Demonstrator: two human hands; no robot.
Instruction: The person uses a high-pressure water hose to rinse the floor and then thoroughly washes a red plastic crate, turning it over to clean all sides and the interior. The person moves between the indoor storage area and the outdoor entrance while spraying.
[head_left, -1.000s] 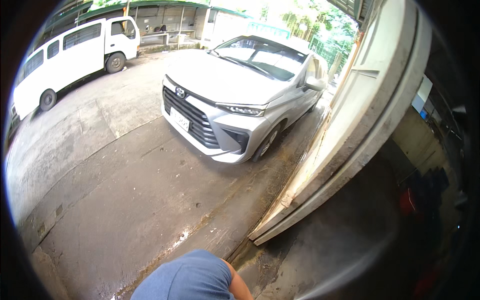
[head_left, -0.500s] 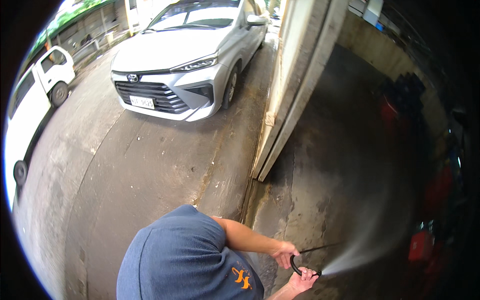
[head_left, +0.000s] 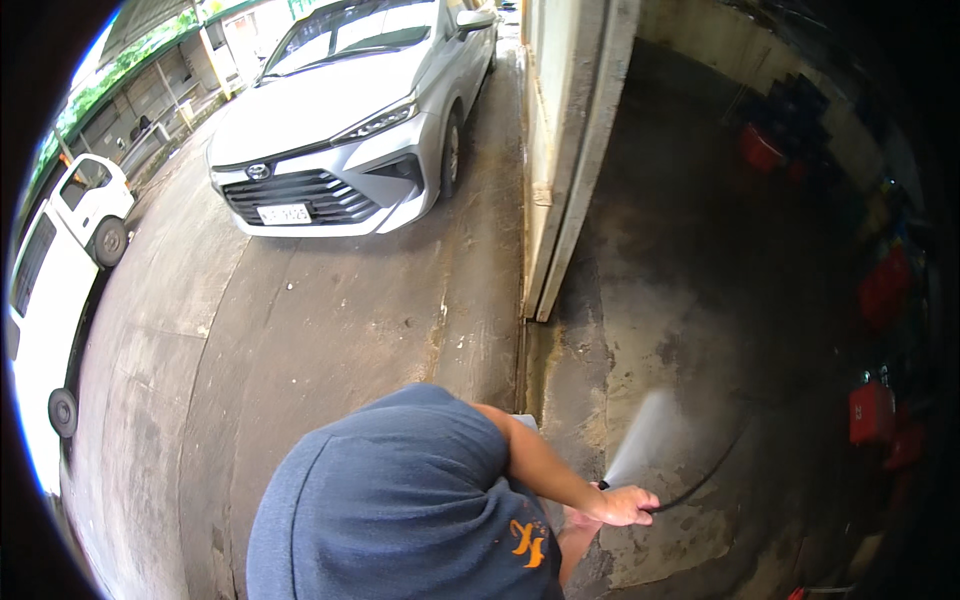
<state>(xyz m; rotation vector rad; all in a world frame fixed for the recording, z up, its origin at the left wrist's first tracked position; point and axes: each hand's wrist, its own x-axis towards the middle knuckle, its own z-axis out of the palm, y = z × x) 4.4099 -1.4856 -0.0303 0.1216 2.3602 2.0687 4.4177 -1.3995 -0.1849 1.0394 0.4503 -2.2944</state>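
Right hand [head_left: 622, 503] closed around spray nozzle [head_left: 604, 486] at lower centre-right, w/ black hose [head_left: 700, 478] curving off to the right over wet concrete floor [head_left: 690, 300]. Water spray [head_left: 640, 435] fans up and away from nozzle onto floor. Left hand [head_left: 578, 520] just below right, mostly hidden; grip cannot be told. Grey-white wall edge [head_left: 560, 150] stands ahead; silver car [head_left: 350, 120] parked beyond, white van [head_left: 50, 260] at far left.
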